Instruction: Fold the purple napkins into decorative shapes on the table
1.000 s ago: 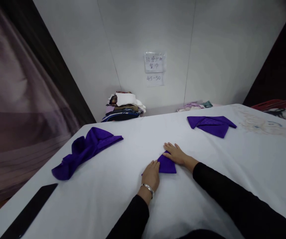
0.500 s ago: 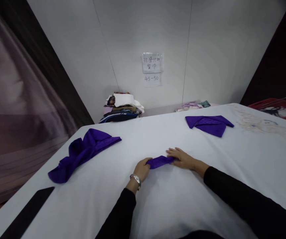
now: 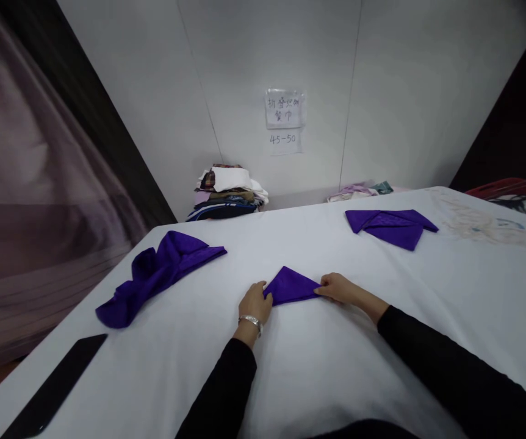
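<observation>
Below the frame's centre, our left hand [image 3: 255, 302] and right hand [image 3: 337, 288] pinch opposite corners of a folded purple cloth [image 3: 290, 286]. We see crumpled fabric [image 3: 155, 275] centre-left.

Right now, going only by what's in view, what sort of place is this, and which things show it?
Possibly an indoor workroom for cloth: purple cloths lie on a white-covered table, stacked fabrics sit beyond its far edge, and a handwritten sign is fixed to the pale wall.
</observation>
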Demonstrator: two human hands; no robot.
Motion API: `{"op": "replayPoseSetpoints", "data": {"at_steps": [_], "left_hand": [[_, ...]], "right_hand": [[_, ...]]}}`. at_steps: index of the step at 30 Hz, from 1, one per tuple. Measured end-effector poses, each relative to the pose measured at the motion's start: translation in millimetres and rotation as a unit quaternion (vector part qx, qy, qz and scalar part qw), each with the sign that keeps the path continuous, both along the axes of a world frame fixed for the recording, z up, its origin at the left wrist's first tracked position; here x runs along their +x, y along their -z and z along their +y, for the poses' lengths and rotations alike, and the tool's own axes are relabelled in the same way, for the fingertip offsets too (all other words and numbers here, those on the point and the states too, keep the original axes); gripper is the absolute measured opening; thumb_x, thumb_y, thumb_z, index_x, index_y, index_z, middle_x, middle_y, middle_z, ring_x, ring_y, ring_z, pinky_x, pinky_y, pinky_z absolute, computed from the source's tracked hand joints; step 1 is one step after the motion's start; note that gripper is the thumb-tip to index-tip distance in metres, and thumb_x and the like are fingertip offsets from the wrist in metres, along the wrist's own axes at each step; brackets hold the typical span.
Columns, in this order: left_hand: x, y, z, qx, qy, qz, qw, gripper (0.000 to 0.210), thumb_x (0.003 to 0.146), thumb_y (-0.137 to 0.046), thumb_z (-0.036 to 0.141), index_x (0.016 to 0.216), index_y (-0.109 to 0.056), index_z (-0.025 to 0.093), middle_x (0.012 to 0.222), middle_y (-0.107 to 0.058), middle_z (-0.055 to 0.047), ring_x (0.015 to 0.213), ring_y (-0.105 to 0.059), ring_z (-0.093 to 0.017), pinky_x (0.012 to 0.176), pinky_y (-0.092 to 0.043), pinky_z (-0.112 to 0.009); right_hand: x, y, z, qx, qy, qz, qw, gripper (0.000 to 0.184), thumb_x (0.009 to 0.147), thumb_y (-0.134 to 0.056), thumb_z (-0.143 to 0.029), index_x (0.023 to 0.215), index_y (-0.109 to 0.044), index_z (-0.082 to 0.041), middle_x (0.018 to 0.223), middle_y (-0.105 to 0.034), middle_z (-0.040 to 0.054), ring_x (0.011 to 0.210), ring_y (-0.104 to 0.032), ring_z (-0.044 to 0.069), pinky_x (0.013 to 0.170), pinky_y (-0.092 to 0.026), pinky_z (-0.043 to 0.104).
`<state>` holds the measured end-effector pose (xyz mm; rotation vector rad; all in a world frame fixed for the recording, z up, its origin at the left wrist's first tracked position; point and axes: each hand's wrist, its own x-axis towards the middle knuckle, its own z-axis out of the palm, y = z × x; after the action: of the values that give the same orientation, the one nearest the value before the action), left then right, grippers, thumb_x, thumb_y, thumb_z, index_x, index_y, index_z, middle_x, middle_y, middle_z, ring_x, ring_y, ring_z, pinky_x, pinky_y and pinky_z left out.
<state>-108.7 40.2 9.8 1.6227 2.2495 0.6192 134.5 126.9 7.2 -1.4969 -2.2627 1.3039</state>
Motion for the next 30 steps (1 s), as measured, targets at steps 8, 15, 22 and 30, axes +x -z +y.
{"op": "replayPoseSetpoints", "data": {"at_steps": [8, 15, 22, 30], "left_hand": [[28, -0.4, 7, 0.059, 0.195, 0.131, 0.970, 0.047, 0.087, -0.034, 0.037, 0.131, -0.034, 0.023, 0.142, -0.031, -0.004, 0.130, -0.023, -0.020, 0.106, -0.018, -0.043], [34, 21.3, 12, 0.014, 0.266, 0.209, 0.941, 0.059, 0.086, -0.022, 0.054, 0.136, -0.026, 0.023, 0.145, -0.023, -0.007, 0.134, -0.013, -0.023, 0.106, -0.011, -0.052], [30, 23.8, 12, 0.022, 0.270, 0.224, 0.936, 0.060, 0.086, -0.023, 0.054, 0.136, -0.025, 0.022, 0.145, -0.023, -0.008, 0.134, -0.012, -0.024, 0.106, -0.012, -0.053], [28, 29.2, 13, 0.022, 0.279, 0.226, 0.933, 0.060, 0.085, -0.029, 0.046, 0.138, -0.016, 0.022, 0.146, -0.021, -0.005, 0.134, -0.009, -0.023, 0.107, -0.010, -0.051]], "right_hand": [[-2, -10.6, -4, 0.114, -0.030, -0.121, 0.986, 0.029, 0.073, -0.053, -0.045, 0.065, -0.058, -0.018, 0.059, -0.059, 0.0022, 0.052, -0.052, 0.014, 0.047, -0.032, 0.024], [17, -20.6, 6, 0.171, -0.022, -0.101, 0.980, 0.033, 0.075, -0.052, -0.050, 0.075, -0.063, -0.018, 0.073, -0.064, 0.0039, 0.065, -0.057, 0.017, 0.056, -0.039, 0.026], [-20, -19.4, -4, 0.352, -0.058, 0.098, 0.929, 0.057, 0.086, -0.031, -0.054, 0.127, -0.043, -0.017, 0.136, -0.038, 0.0113, 0.126, -0.030, 0.022, 0.100, -0.028, 0.040], [-58, 13.0, -19, 0.322, -0.202, -0.054, 0.923, 0.079, 0.083, -0.022, -0.066, 0.140, -0.016, -0.013, 0.145, -0.016, 0.0116, 0.133, -0.008, 0.025, 0.106, -0.005, 0.046]]}}
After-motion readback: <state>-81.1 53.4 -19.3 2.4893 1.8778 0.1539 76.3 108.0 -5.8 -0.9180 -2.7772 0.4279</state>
